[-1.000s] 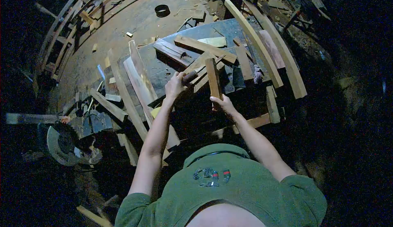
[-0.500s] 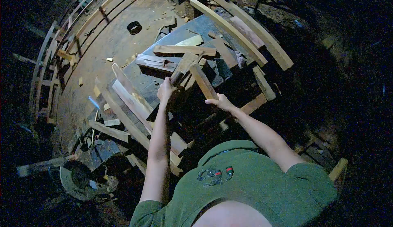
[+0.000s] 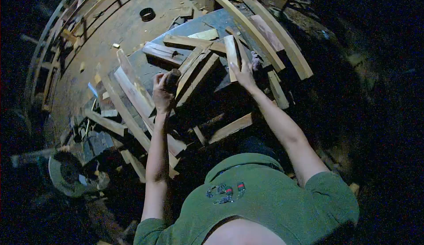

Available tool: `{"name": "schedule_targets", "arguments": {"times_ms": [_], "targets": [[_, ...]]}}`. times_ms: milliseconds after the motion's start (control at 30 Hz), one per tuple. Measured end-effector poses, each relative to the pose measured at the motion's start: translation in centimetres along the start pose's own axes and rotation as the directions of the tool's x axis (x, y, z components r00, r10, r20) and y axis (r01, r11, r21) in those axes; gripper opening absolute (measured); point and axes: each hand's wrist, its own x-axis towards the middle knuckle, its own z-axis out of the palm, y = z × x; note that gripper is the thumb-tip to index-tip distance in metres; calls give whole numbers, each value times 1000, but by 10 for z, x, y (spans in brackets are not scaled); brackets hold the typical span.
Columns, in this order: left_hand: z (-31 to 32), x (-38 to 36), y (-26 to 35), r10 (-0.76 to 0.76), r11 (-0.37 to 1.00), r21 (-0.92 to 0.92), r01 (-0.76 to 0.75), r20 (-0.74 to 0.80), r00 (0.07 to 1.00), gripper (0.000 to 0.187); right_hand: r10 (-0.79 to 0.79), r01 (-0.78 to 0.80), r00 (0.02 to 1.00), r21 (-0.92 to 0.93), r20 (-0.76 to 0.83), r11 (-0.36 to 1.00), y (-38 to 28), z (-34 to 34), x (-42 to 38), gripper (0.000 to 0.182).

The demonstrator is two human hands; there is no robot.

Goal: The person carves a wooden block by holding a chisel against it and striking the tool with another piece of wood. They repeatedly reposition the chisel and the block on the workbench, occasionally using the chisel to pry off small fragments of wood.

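Note:
My left hand (image 3: 163, 90) is closed around a dark, blunt-ended piece (image 3: 172, 78); its kind is not clear in this light. Just right of it, two narrow wooden pieces (image 3: 198, 81) lie side by side, slanting up and away over the near edge of the metal-topped table (image 3: 201, 24). Farther right, my right hand (image 3: 243, 74) has its fingers and thumb around the lower end of a short wooden block (image 3: 230, 53), whose pale face catches the light. A cracked, squared timber (image 3: 163, 54) and a longer wooden bar (image 3: 190, 43) lie beyond my hands.
Long curved wooden pieces (image 3: 251, 28) lie along the table's right side. More boards (image 3: 137, 90) lean at the left. A power saw with a round guard (image 3: 66, 174) stands lower left. A dark ring (image 3: 147, 14) lies on the floor, and wooden frames (image 3: 88, 17) stand behind.
My right hand has left the wooden piece it held, which now lies slanted near my left hand, and grips another block farther up right. My left hand has shifted left with the dark piece.

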Motion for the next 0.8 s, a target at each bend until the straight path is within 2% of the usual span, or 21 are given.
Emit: {"name": "schedule_targets", "arguments": {"times_ms": [33,67,100,133,167,200,233,267,300,333,367,433,467,500,533,567,633,667,700,733,800], "targets": [[-6,-2,3,55,998,40,-53,-47,997,29,-2,2,983,1,-183,1000,-8,9,8,61],[-19,-3,24,17,999,42,-13,-104,994,26,-238,238,955,-21,-178,971,-18,8,17,55],[-31,-5,48,-16,999,39,23,-160,987,24,-460,460,870,-43,-176,887,-25,5,26,49],[-35,-8,39,161,978,173,-119,-257,953,26,-380,309,911,344,161,887,-107,-70,15,37],[-44,-12,47,108,985,163,-61,-301,947,26,-408,2,806,688,429,726,-147,-102,4,28],[-54,-19,49,91,976,215,-22,-315,945,24,-555,-89,688,814,467,574,-177,-126,-10,20],[-55,-22,53,71,966,257,16,-325,943,22,-640,-475,443,770,628,426,-205,-158,-22,19],[-44,-12,81,72,970,243,9,-324,943,22,-837,-603,294,769,461,212,-229,-185,-31,20],[-51,-80,125,170,979,166,-117,-356,919,21,-903,-728,183,670,390,142,-251,-221,-37,23],[36,-78,222,257,966,94,-240,-394,882,20,-962,-761,121,646,244,68,-267,-237,-42,24],[108,-73,313,333,935,34,-354,-434,837,19,-995,-876,-1,480,100,49,-277,-246,-48,23],[19,-48,263,456,824,-50,-564,-530,714,17,-993,-972,-121,200,5,119,-286,-264,-57,21],[-18,-37,250,505,750,-71,-658,-580,639,17,-993,-975,-121,187,-3,118,-289,-267,-58,21],[-22,-46,275,544,667,-80,-741,-628,557,16,-973,-997,-54,-44,-225,65,-290,-270,-58,21],[-17,-39,301,571,573,-77,-816,-677,465,16,-909,-958,61,-279,-412,63,-289,-272,-58,21],[-16,-30,321,586,473,-66,-879,-722,369,15,-906,-952,59,-297,-419,75,-286,-274,-61,21],[-14,-12,362,576,263,-19,-965,-799,173,15,-948,-989,-18,-134,-318,64,-277,-276,-68,17],[-14,0,379,554,154,19,-988,-830,70,16,-934,-984,-134,-65,-332,164,-274,-270,-66,17],[-16,17,393,522,46,65,-997,-852,-32,16,-930,-979,-144,-90,-339,184,-273,-267,-68,17],[-10,-4,379,534,67,89,-994,-845,-39,16,-910,-984,-128,-66,-395,167,-273,-263,-70,17],[-9,-37,341,586,433,34,-901,-770,253,16,-875,-982,-124,-66,-467,175,-273,-266,-71,18]]}}
